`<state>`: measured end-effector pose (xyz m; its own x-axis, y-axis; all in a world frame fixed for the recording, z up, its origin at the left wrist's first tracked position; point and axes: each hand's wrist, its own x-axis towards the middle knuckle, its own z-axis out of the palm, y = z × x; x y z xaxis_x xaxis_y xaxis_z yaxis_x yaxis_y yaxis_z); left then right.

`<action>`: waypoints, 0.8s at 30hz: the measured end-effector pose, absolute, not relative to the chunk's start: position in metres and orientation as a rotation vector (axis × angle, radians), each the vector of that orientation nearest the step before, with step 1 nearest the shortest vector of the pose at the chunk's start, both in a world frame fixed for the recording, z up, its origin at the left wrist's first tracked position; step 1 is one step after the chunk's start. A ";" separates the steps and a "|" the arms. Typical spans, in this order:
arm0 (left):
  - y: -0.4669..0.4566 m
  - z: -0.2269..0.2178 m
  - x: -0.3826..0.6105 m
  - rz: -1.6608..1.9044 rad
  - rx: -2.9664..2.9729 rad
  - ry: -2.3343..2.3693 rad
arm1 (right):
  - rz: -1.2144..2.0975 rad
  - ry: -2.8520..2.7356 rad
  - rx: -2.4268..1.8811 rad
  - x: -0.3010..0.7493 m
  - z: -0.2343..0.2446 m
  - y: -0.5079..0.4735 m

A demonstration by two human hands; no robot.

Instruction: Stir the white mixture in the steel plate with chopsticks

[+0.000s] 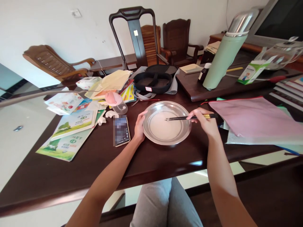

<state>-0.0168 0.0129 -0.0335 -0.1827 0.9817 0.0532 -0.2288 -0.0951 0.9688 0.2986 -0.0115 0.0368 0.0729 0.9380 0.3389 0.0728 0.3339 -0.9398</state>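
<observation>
A round metal dish (186, 134) stands on the dark wooden table, with a pale, milky layer (161, 126) over its bottom. Against its left rim my left hand (140, 126) is closed, the fingers partly hidden behind the edge. My right hand (201, 119) grips a pair of black chopsticks (177, 118) with gold bands near the back end. Their tips reach over the middle of the dish, at the pale layer; whether they dip into it I cannot tell. Left of the dish lies a phone (121, 130) with its screen lit.
Booklets (68, 138), a tissue pack (63, 102) and a pink-lidded cup (115, 102) are at left. Behind the dish sits a black case (153, 82). A green thermos (224, 60) stands on a raised board; a pink zip pouch (255, 116) lies at right.
</observation>
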 end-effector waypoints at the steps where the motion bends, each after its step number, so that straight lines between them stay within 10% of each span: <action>1: 0.013 -0.034 -0.017 1.493 0.998 1.119 | 0.851 -1.267 -1.027 0.302 0.036 -0.011; 24: 0.015 -0.031 -0.014 1.514 0.978 1.074 | 0.959 -1.526 -1.032 0.294 0.038 -0.012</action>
